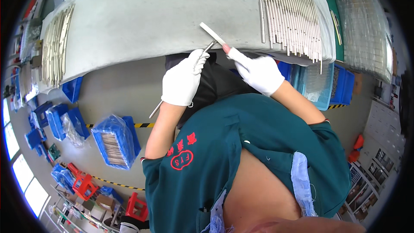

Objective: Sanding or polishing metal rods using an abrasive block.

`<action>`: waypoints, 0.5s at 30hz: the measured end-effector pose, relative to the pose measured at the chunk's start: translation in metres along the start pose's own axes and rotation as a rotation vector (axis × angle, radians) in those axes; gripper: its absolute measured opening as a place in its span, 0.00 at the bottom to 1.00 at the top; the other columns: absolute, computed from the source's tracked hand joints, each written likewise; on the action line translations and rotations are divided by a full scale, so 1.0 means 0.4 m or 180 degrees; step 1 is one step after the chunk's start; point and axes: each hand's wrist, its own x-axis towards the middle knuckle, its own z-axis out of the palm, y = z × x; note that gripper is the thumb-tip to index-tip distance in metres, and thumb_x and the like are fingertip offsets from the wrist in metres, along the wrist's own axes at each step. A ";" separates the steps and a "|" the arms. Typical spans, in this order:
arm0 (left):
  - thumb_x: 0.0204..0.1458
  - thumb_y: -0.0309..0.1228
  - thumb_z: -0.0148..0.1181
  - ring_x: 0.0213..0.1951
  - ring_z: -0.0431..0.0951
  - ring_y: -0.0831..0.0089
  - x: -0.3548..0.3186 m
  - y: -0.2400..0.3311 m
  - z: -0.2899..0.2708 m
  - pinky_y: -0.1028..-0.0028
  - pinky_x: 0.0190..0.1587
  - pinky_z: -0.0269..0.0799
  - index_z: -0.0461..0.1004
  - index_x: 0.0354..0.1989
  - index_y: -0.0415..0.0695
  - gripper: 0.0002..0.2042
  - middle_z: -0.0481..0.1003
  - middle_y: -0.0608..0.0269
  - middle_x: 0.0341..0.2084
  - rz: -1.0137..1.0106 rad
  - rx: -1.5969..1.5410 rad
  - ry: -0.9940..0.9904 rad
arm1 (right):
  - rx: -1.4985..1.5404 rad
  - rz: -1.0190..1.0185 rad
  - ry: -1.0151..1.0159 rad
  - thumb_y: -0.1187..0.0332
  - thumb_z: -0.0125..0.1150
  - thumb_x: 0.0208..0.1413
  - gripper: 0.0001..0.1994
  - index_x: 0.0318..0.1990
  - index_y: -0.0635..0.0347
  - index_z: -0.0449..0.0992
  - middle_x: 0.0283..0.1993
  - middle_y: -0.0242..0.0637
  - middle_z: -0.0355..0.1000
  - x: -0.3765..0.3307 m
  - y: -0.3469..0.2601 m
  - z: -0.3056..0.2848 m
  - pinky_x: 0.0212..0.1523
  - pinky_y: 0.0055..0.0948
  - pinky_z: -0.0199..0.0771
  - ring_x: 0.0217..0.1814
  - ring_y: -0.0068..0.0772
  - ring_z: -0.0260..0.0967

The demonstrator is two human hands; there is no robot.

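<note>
My left hand [183,80], in a white glove, is closed around a slim metal rod [210,45]. The rod slants from beside my left forearm up to the table's near edge. My right hand [262,74], also gloved in white with one bare fingertip showing, grips a narrow white stick [211,33]. The stick points up and left over the table, and its lower part crosses the rod's upper tip; whether they touch I cannot tell. Both hands are in front of the near edge of the table [151,17], which has a pale grey cover.
Many similar metal rods lie side by side at the table's right [291,13], with another row of rods [56,47] at the left end. A blue bin of rods [114,142] stands on the floor at left. A light-blue basket [319,87] sits below the table's right side.
</note>
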 end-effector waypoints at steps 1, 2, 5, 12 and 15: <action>0.52 0.33 0.52 0.32 0.76 0.65 -0.001 0.001 0.000 0.73 0.34 0.71 0.73 0.42 0.49 0.11 0.76 0.62 0.32 -0.0094 -0.0208 -0.0016 | -0.0049 -0.0003 -0.0101 0.66 0.49 0.53 0.24 0.59 0.38 0.60 0.10 0.33 0.61 -0.021 0.003 -0.011 0.09 0.31 0.58 0.07 0.33 0.58; 0.51 0.33 0.53 0.32 0.77 0.65 -0.001 0.001 0.002 0.74 0.34 0.71 0.73 0.42 0.49 0.11 0.76 0.62 0.32 -0.0192 -0.0421 -0.0029 | -0.0102 -0.0010 -0.0205 0.69 0.52 0.50 0.25 0.58 0.39 0.63 0.12 0.34 0.62 -0.043 0.006 -0.022 0.10 0.30 0.59 0.08 0.32 0.58; 0.51 0.32 0.53 0.33 0.77 0.67 -0.002 0.002 -0.004 0.75 0.34 0.71 0.73 0.42 0.47 0.11 0.77 0.63 0.33 -0.0150 -0.0403 -0.0070 | -0.0007 -0.0070 -0.0020 0.67 0.49 0.53 0.25 0.60 0.38 0.59 0.09 0.31 0.59 -0.049 0.023 -0.015 0.08 0.30 0.58 0.07 0.31 0.58; 0.52 0.32 0.53 0.33 0.77 0.67 0.005 -0.010 -0.004 0.76 0.35 0.71 0.72 0.43 0.47 0.11 0.77 0.63 0.32 -0.0058 -0.0331 -0.0148 | 0.0008 -0.0050 -0.0300 0.69 0.52 0.51 0.26 0.60 0.39 0.60 0.12 0.32 0.64 -0.026 0.011 -0.056 0.12 0.29 0.60 0.08 0.32 0.59; 0.52 0.32 0.52 0.33 0.77 0.66 0.005 -0.006 -0.011 0.76 0.35 0.71 0.72 0.43 0.47 0.11 0.77 0.63 0.32 -0.0040 -0.0344 -0.0175 | -0.0421 -0.0026 -0.0643 0.67 0.50 0.53 0.26 0.60 0.33 0.59 0.09 0.32 0.60 -0.030 0.004 -0.067 0.11 0.29 0.59 0.08 0.32 0.59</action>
